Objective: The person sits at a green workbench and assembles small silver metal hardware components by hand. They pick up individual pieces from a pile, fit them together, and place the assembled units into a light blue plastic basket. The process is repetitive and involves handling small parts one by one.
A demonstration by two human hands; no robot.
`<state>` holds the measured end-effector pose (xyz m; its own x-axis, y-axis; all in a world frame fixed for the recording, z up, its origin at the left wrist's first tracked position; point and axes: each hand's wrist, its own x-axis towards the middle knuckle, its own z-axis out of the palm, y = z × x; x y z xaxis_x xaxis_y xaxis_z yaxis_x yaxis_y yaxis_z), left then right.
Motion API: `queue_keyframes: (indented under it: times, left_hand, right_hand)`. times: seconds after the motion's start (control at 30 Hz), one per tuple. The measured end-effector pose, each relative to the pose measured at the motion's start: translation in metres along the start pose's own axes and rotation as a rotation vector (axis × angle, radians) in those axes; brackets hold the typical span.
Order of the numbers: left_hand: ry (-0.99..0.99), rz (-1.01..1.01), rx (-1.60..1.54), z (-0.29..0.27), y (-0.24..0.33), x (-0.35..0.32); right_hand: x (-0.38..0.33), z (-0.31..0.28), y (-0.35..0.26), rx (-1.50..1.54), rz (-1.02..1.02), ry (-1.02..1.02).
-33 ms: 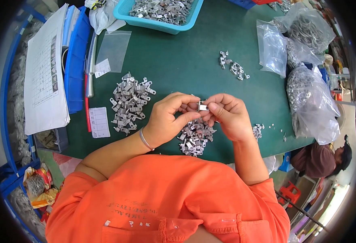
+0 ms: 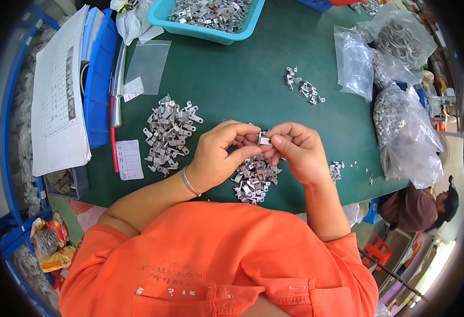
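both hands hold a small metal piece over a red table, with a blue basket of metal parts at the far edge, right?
Not quite: the table is green, not red. The head view shows both hands pinching the small metal piece, with the blue basket at the far edge.

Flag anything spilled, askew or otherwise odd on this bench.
Nothing looks damaged. A few tiny metal bits lie strewn loose on the green table, right of the right hand and apart from the heaps. Both hands pinch one small metal clip above the near pile.
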<state>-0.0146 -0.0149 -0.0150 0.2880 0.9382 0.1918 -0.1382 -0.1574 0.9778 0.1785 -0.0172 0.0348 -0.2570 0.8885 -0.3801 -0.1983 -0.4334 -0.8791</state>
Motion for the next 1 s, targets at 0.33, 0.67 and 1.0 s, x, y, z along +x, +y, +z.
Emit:
queue_keyframes:
  times: [0.33, 0.67, 1.0]
  left_hand:
    - [-0.061, 0.002, 0.004, -0.005, 0.005, 0.000]
    - [-0.121, -0.075, -0.191, -0.007, 0.005, -0.001]
    - [0.018, 0.000, -0.119, 0.001, 0.005, 0.000]
  right_hand:
    - [-0.009, 0.009, 0.008, -0.243, -0.284, 0.065]
    - [-0.003, 0.011, 0.018, -0.758, -0.831, 0.176]
    - [-0.010, 0.010, 0.025, -0.342, -0.566, 0.103]
